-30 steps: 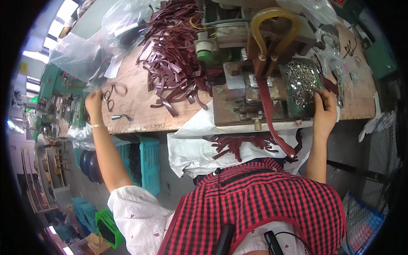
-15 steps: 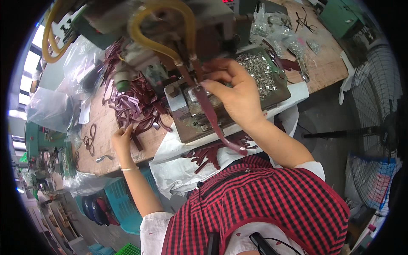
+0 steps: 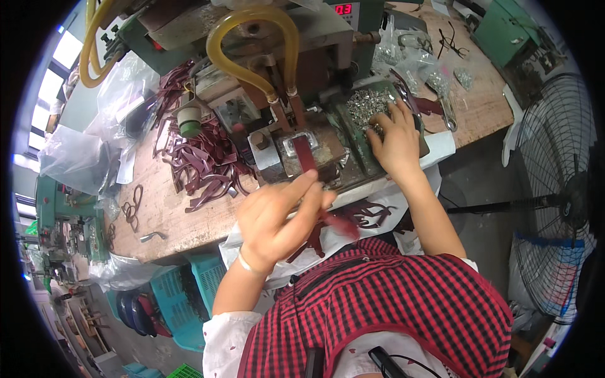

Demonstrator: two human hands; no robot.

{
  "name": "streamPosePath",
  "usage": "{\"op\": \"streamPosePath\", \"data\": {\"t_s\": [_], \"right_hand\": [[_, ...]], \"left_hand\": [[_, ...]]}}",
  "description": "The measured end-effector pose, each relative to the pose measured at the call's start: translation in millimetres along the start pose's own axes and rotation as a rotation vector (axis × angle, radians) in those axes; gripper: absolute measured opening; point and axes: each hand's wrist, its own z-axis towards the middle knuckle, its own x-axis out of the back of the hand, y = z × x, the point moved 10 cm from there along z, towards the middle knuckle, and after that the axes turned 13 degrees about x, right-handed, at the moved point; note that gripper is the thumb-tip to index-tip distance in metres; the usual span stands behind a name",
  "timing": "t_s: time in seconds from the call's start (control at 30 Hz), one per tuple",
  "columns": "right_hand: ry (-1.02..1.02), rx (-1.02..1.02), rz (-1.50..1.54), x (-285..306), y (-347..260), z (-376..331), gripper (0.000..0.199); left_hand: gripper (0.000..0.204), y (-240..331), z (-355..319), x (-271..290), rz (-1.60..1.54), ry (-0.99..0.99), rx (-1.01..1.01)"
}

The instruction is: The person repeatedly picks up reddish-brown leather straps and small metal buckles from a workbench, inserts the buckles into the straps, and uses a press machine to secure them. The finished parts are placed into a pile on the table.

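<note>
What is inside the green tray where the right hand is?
The green tray holds a heap of small shiny metal pieces. The right hand rests on them and covers the near part, so what lies under it cannot be seen.

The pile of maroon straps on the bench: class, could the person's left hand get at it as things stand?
Probably yes. The left hand is raised just right of the strap pile, with only open benchtop between them. It already pinches one strap, so it would be grabbing with a partly full hand.
</note>
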Motion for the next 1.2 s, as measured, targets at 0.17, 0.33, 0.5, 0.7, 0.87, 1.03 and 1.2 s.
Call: {"op": "streamPosePath", "data": {"t_s": [0.17,0.33,0.5,0.7,0.87,1.03,1.2], "right_hand": [[0.213,-0.027,0.210,0.5,35.9,-2.8,0.016],[0.149,-0.239,0.371,-15.4,55.1,-13.9,0.016],[0.080,-0.043,0.245,-26.6,29.4,3.0,0.014],[0.139,-0.195,0.432,-17.7,48.2,-17.1,0.020],[0.151,-0.157,0.571,-7.9,17.5,0.9,0.017],[0.097,-0.306,0.573,-30.9,33.3,-9.3,0.018],[0.170,-0.353,0.728,-16.2,47.0,-29.7,0.017]], "left_hand": [[0.026,-2.5,-12.6,-19.7,-0.055,-0.013,-0.092],[0.024,-7.5,-12.2,-16.7,-0.115,0.060,-0.116],[0.022,-7.0,-14.5,-9.7,-0.152,0.079,-0.001],[0.020,-102.4,-55.6,68.1,0.137,0.184,0.398],[0.024,-360.5,-117.4,145.1,0.807,0.024,1.010],[0.043,-496.6,-242.7,101.1,0.332,-0.218,1.585],[0.026,-438.6,-198.2,133.2,0.208,-0.197,1.556]]}}
